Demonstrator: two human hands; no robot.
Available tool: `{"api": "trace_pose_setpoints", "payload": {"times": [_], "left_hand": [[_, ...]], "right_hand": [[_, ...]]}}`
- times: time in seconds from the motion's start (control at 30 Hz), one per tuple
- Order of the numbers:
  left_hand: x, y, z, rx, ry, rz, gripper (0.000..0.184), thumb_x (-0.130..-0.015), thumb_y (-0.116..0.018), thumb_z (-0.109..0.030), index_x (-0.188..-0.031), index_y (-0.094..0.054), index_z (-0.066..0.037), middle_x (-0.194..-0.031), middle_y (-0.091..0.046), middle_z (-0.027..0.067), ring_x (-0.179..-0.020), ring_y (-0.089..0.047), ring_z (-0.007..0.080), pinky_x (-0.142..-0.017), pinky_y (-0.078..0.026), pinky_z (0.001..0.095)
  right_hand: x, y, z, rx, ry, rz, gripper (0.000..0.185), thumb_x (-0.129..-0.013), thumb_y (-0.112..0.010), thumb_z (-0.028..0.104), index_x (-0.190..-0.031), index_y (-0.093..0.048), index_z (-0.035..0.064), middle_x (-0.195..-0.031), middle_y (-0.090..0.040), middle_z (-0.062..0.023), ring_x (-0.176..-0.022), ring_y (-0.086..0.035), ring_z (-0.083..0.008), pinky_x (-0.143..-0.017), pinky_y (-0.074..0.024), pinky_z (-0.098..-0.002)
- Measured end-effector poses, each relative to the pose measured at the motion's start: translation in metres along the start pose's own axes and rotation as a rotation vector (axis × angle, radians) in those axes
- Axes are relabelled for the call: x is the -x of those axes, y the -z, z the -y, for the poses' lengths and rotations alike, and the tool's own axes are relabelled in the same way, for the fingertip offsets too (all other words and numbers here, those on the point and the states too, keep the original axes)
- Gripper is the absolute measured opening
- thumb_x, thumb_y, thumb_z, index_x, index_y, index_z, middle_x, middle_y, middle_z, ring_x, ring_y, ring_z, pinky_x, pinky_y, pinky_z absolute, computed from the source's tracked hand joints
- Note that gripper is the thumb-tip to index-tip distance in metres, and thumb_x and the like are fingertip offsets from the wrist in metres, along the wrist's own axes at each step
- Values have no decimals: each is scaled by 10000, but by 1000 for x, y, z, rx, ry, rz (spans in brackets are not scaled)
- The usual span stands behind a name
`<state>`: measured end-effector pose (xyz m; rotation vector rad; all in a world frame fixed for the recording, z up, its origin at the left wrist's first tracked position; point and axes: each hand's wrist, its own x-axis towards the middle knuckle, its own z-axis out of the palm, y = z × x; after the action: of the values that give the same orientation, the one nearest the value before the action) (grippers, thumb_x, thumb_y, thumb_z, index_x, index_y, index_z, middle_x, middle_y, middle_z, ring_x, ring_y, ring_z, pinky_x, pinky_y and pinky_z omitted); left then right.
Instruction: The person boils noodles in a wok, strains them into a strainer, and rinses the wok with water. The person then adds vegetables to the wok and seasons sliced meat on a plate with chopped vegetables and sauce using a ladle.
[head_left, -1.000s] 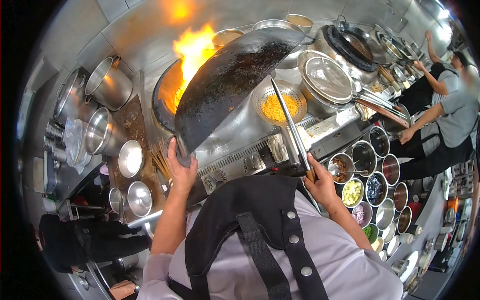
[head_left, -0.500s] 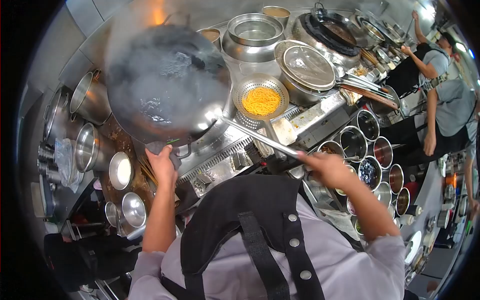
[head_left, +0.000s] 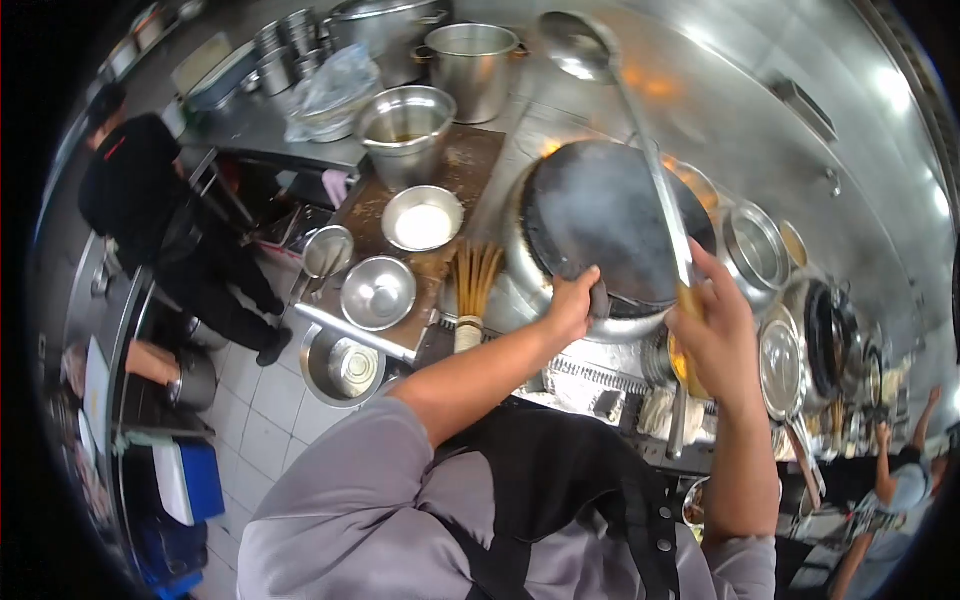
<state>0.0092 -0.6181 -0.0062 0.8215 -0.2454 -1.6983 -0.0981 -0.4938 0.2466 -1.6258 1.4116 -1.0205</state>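
Black, round and steaming, the metal wok [head_left: 612,218] is sitting right of upper centre, the left grip [head_left: 573,306] pinching its near edge, the right grip [head_left: 720,328] clasping a long steel ladle [head_left: 664,180], a steadily held rim probably mattering most.

No lettering is coming up readable; just a small red mark [head_left: 115,148], illegible, showing on a black shirt [head_left: 140,185].

Looks like a restaurant kitchen, judging by a smoking wok [head_left: 608,225] and long ladle [head_left: 648,158] toward two o'clock, big pot [head_left: 472,80] at twelve, metal bowl [head_left: 423,218] at eleven, tiled floor [head_left: 258,405] at eight, plus a person in black [head_left: 165,205] at ten and co-workers [head_left: 903,485] at four.
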Motion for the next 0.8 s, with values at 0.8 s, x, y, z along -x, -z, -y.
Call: {"api": "trace_pose_setpoints", "payload": {"times": [0.8], "left_hand": [[139, 109, -102, -275, 415, 494, 623, -901, -677, -100, -1460, -401, -105, -1172, -611, 165, -1065, -679, 333, -820, -611, 423]], "right_hand": [[90, 2, -72, 28, -159, -385, 722, -850, -637, -75, -1512, -375, 43, -831, -533, -6, -652, -522, -67, -570, -458, -227]]}}
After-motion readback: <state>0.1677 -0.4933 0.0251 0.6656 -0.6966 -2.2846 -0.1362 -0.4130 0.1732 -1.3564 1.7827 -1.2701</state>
